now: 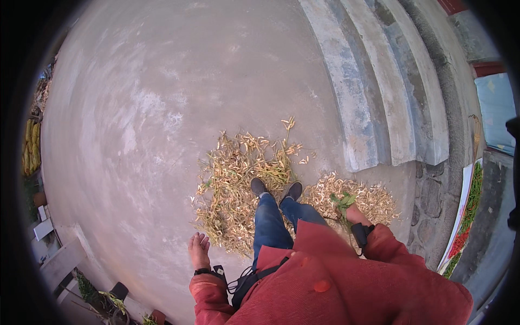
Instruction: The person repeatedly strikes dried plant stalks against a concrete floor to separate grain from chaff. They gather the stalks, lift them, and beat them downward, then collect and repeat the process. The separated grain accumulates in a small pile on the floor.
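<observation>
My right hand [355, 215] is partly hidden, with a sprig of green leaves [343, 201] at its fingers; its thin stalk hangs down beside the hand. My left hand [199, 248] hangs out to the side, holding nothing, its fingers apart. Below me on the ground spreads a heap of dry, pale bean pods mixed with yellow-green stalks [233, 189]. A second heap of paler pods [379, 199] lies under and beyond my right hand. My shoes stand between the two heaps, at the edge of the stalks.
Concrete steps [363, 130] rise at the upper right. On the far right, green and red peppers [467, 216] lie on a white sheet beside a stone ledge. Yellow corn cobs [31, 146] are stacked at the left rim. Potted plants [116, 303] stand at lower left.
</observation>
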Motion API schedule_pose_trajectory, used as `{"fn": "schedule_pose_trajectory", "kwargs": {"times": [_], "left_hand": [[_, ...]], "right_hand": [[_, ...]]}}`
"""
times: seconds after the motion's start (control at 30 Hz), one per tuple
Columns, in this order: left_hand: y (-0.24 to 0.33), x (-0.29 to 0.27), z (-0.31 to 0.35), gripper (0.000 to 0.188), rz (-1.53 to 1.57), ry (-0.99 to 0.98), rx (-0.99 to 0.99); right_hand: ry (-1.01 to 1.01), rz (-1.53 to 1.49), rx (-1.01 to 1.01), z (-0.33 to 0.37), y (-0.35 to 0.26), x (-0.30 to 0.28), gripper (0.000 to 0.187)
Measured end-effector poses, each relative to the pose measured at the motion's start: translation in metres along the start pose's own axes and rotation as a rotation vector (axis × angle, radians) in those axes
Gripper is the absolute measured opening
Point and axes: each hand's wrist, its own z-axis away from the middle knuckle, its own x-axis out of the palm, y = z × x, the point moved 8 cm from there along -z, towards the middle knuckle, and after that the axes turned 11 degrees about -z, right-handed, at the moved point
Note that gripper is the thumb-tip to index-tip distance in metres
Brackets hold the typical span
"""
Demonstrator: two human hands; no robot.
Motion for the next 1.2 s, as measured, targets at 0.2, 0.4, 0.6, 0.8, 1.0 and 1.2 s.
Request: {"fn": "schedule_pose_trajectory", "kwargs": {"times": [0.2,0.4,0.6,0.8,1.0,1.2], "left_hand": [[-0.020,-0.034,-0.020,0.040,0.093,0.006,-0.057],[-0.043,-0.055,-0.037,0.037,0.178,0.017,-0.083],[-0.075,-0.055,-0.024,0.032,0.252,0.018,-0.122],[-0.111,-0.060,0.014,0.033,0.385,0.190,-0.179],[-0.140,-0.037,0.063,0.039,0.483,0.303,-0.274],[-0.164,0.011,0.111,0.036,0.545,0.342,-0.241]], "right_hand": [[-0.014,0.503,-0.085,-0.003,-0.049,0.033,0.023],[0.013,0.496,-0.196,0.011,-0.103,0.062,0.020],[-0.065,0.500,-0.191,-0.026,-0.113,0.067,0.023],[-0.121,0.486,-0.123,-0.092,-0.123,0.071,0.007],[-0.281,0.479,-0.100,-0.147,-0.169,0.109,0.008],[-0.379,0.565,0.051,-0.166,-0.200,0.129,0.008]]}}
